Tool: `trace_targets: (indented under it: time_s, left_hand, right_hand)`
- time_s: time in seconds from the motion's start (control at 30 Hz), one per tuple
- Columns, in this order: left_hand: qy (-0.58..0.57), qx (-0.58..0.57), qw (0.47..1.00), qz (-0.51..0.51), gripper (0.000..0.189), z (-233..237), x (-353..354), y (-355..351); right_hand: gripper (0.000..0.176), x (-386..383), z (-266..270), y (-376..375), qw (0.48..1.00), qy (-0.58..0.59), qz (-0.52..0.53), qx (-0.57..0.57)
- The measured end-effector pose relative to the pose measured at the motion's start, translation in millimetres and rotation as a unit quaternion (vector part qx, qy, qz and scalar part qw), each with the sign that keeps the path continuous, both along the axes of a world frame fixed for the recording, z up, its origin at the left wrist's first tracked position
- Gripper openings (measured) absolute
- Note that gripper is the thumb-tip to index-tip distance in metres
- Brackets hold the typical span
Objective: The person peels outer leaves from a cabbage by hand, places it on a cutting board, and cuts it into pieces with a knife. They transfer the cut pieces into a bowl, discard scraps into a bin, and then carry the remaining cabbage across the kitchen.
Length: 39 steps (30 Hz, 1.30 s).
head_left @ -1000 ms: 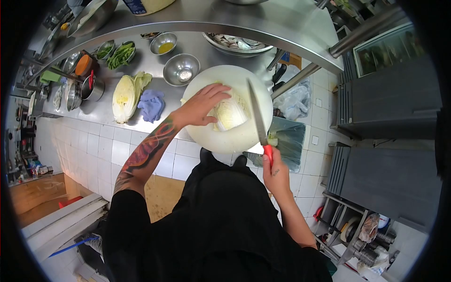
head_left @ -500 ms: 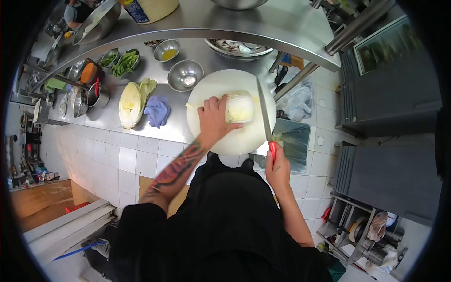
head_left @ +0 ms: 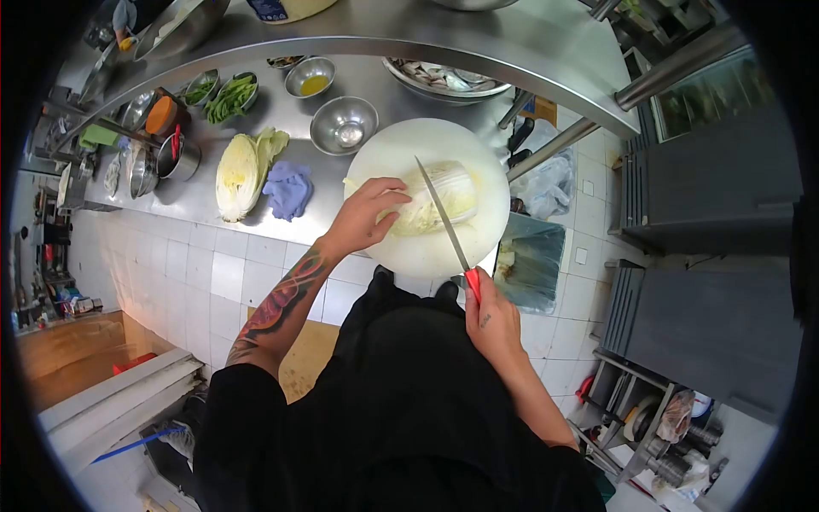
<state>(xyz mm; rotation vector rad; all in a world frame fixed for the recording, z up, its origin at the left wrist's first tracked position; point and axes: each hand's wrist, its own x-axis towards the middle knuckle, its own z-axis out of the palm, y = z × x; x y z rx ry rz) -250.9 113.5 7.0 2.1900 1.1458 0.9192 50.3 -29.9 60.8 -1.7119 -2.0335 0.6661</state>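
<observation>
A piece of napa cabbage (head_left: pixel 456 192) lies on the round white cutting board (head_left: pixel 426 260). My left hand (head_left: pixel 368 213) is at its left end, fingers stretched out and apart from the thumb, fingertips right at the leaves. In my right hand (head_left: pixel 493 320) is a kitchen knife (head_left: pixel 442 209), gripped by its red handle. The blade slants across the cabbage in this view, its tip pointing up and left. Left of the board are a crumpled purple-blue cloth (head_left: pixel 288 189) and a cut napa cabbage half (head_left: pixel 239 181), cut face up.
Behind the board stand an empty metal bowl (head_left: pixel 344 125), a small bowl of yellow liquid (head_left: pixel 310 78) and a large bowl of fish (head_left: pixel 448 81). Bowls of greens (head_left: pixel 230 98) sit farther left. A steel shelf (head_left: pixel 384 30) overhangs the table. A lined bin (head_left: pixel 533 264) is at right.
The knife has moved left from beside the cabbage to over it. My left hand has shifted left and down, its fingers off the top, and more leafy cabbage shows on the left.
</observation>
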Motion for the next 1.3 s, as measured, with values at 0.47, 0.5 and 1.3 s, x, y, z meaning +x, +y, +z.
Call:
trace_targets:
  time_s: [0.47,0.5,1.3]
  left_hand:
    - [0.068,0.024,0.988,-0.136,0.039,6.6,11.9,33.0]
    - [0.069,0.022,0.988,-0.137,0.039,6.6,11.6,33.2]
    - [0.023,0.021,0.997,-0.069,0.034,-9.7,19.8,16.6]
  right_hand:
    - [0.046,-11.2,15.7,-7.5,0.998,-0.065,-0.006,-0.012]
    - [0.046,-12.0,17.6,-7.0,0.998,-0.066,-0.007,-0.012]
    - [0.029,-30.3,-40.0,51.7,0.977,-0.102,-0.022,-0.184]
